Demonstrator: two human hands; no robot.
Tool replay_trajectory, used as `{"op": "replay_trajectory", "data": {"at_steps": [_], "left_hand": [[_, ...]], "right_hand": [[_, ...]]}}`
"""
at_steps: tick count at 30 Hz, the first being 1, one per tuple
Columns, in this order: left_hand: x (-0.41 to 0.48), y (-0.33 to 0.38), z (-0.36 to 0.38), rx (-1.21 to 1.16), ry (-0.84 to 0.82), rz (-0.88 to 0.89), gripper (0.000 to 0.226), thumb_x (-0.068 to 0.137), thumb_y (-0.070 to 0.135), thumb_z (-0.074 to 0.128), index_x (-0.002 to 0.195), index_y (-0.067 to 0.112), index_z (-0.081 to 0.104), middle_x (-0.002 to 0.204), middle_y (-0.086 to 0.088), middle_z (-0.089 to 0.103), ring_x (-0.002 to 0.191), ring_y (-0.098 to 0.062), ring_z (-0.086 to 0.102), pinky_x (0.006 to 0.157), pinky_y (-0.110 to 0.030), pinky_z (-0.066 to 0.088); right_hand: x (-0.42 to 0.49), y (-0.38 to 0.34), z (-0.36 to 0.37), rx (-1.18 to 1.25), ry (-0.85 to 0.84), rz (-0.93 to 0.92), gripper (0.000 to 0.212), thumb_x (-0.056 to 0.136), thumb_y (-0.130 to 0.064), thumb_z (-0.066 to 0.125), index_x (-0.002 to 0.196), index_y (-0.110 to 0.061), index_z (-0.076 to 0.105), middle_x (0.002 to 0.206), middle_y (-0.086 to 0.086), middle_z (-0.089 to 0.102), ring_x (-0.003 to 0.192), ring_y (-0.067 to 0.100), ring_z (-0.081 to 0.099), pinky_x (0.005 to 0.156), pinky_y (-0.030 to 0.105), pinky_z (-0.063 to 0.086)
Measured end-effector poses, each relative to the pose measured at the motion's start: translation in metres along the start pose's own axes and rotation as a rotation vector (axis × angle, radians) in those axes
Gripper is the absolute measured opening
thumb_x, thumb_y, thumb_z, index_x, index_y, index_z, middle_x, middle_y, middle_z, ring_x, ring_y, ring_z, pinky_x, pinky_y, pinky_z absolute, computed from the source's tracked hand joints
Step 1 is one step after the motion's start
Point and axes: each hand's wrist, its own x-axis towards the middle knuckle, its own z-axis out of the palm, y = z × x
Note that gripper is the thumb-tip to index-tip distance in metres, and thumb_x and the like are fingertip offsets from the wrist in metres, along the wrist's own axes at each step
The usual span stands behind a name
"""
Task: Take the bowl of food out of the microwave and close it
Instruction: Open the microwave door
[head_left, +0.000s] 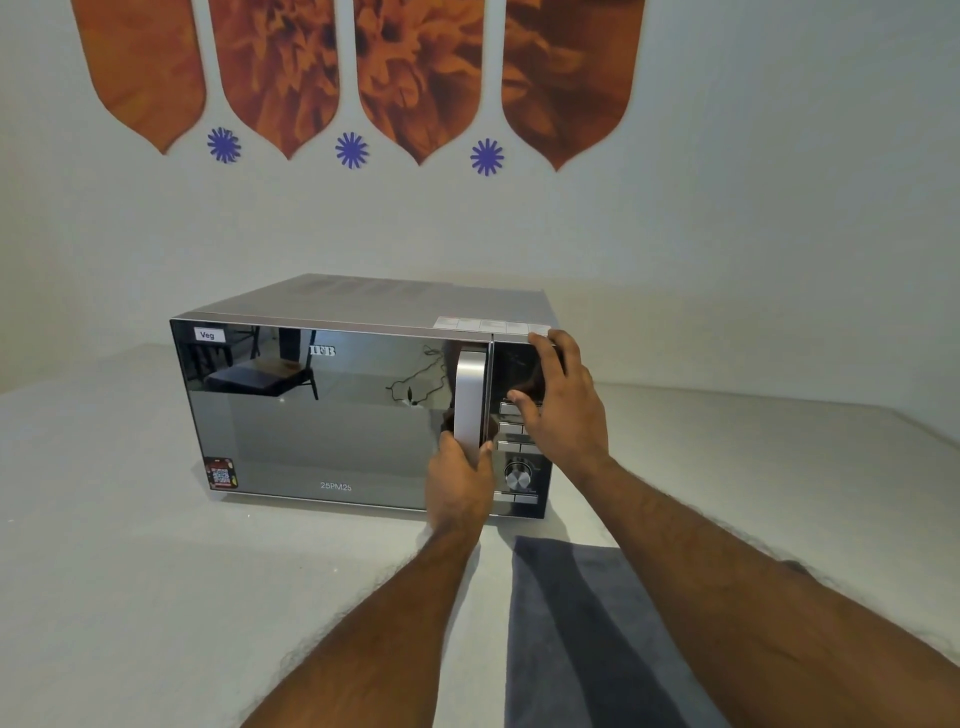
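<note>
Microwave (332, 410) door shut — left hand (460, 483) grips its handle (470, 400).

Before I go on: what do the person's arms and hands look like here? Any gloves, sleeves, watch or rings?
Both are bare. The left hand and right hand wear no gloves, and no rings show on the visible fingers. Both forearms are uncovered to the picture's edge: no sleeves, watch or bands. Fine hair shows on them.
</note>
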Motion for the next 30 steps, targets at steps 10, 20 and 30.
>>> {"op": "replay_trajectory", "data": {"at_steps": [10,20,30], "left_hand": [[-0.014,-0.017,-0.014,0.012,0.025,0.081,0.050,0.086,0.049,0.061,0.119,0.013,0.051,0.113,-0.010,0.068,0.099,-0.029,0.069,0.092,-0.044,0.057],[-0.037,-0.037,-0.050,-0.030,-0.064,0.154,0.047,0.076,0.062,0.057,0.107,0.029,0.044,0.091,0.012,0.060,0.081,-0.013,0.066,0.087,-0.032,0.057],[-0.069,-0.058,-0.109,-0.074,-0.125,0.231,0.055,0.072,0.065,0.059,0.106,0.025,0.046,0.081,0.007,0.060,0.073,-0.017,0.068,0.077,-0.020,0.059]], "right_hand": [[-0.001,-0.003,-0.002,0.015,0.000,-0.003,0.080,0.082,-0.031,0.080,0.147,-0.023,0.034,0.155,0.005,0.030,0.127,0.030,0.053,0.096,0.041,0.056],[-0.006,-0.007,-0.004,0.001,-0.042,0.027,0.090,0.081,-0.031,0.081,0.152,-0.023,0.026,0.165,0.006,0.013,0.142,0.035,0.038,0.107,0.051,0.047],[-0.069,-0.044,0.015,0.125,0.002,0.009,0.067,0.087,-0.034,0.073,0.145,-0.017,0.043,0.160,0.008,0.034,0.150,0.028,0.023,0.121,0.046,0.014]]}}
